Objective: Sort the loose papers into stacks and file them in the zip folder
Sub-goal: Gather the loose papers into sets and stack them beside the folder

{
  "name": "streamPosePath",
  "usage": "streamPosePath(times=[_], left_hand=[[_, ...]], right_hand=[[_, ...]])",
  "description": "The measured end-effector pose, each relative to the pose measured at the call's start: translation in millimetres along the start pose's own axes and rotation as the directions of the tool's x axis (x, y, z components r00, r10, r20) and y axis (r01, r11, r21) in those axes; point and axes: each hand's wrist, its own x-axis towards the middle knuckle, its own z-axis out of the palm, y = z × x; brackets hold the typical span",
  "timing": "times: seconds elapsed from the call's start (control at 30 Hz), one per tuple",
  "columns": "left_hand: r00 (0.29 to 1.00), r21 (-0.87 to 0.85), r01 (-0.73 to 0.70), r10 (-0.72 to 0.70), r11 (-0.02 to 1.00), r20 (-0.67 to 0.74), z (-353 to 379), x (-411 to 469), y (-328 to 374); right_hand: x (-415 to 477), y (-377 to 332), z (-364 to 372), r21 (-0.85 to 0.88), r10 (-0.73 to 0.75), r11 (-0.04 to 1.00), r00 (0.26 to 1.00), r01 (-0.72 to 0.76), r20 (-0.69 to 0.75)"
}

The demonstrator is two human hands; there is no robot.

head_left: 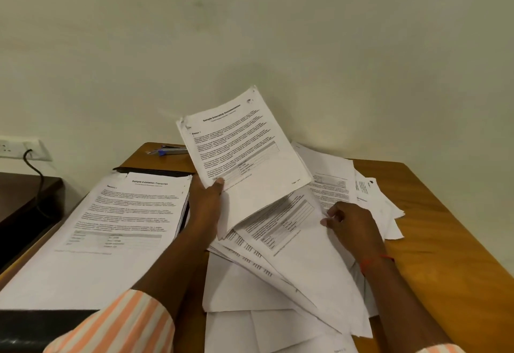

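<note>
Plainly the sorting step is in hand, with nothing filed yet. The left hand (205, 199) grips a packet (244, 141) by its near left corner, thumb on the printed face and fingers curled behind. It is raised above the table (434, 213), over the far part of the loose pile (278, 283). The packet's long axis runs near to far, the title end up toward the wall (250, 33) and leaning slightly left, print facing the person. The right hand (353, 224) pinches the right edge of a sheet (292, 213) in the pile, fingers curled close. At left a sorted stack (119, 227) lies on the black zip folder (155, 171). Next, I judge, the packet needs a stack of its own, since its heading differs from that stack's.
</note>
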Motion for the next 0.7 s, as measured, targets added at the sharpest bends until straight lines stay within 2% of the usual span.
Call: streamPosePath(times=[0.13,0.2,0.27,0.33,0.4,0.5,0.57,0.7], left_hand=[[0.999,0.017,-0.009,0.008,1.000,0.033,0.2,-1.8,-0.2],[0.997,0.022,-0.022,0.020,1.000,0.073,1.6,-3.8,0.4],[0.994,0.050,-0.028,0.023,0.998,0.109,2.9,-6.0,1.6],[0.988,0.089,-0.026,0.012,0.996,0.152,4.1,-5.9,0.1],[0.983,0.115,-0.031,0.009,0.993,0.183,5.0,-7.2,-0.9],[0.985,0.133,-0.029,0.006,0.991,0.175,5.5,-8.0,-0.3],[0.983,0.145,-0.038,0.011,0.989,0.185,5.7,-9.6,-0.1],[0.975,0.161,-0.041,0.004,0.986,0.220,8.6,-14.7,-1.7]], right_hand=[[0.5,0.4,-1.8,0.059,0.032,0.998,0.995,-0.027,-0.093],[2.0,3.1,-2.5,0.044,0.050,0.998,0.998,-0.048,-0.031],[2.8,5.8,0.9,-0.050,0.034,0.998,0.998,-0.032,0.054],[5.6,9.1,6.6,-0.135,0.002,0.991,0.997,0.010,0.083],[4.0,4.9,6.6,-0.135,0.001,0.991,0.996,0.010,0.084],[1.6,1.6,5.3,-0.060,0.010,0.998,0.999,-0.007,0.048],[-0.7,-1.0,2.9,0.021,0.023,1.000,0.999,-0.023,-0.039],[-1.9,-7.7,-7.1,0.343,0.112,0.939,0.959,-0.017,-0.261]])
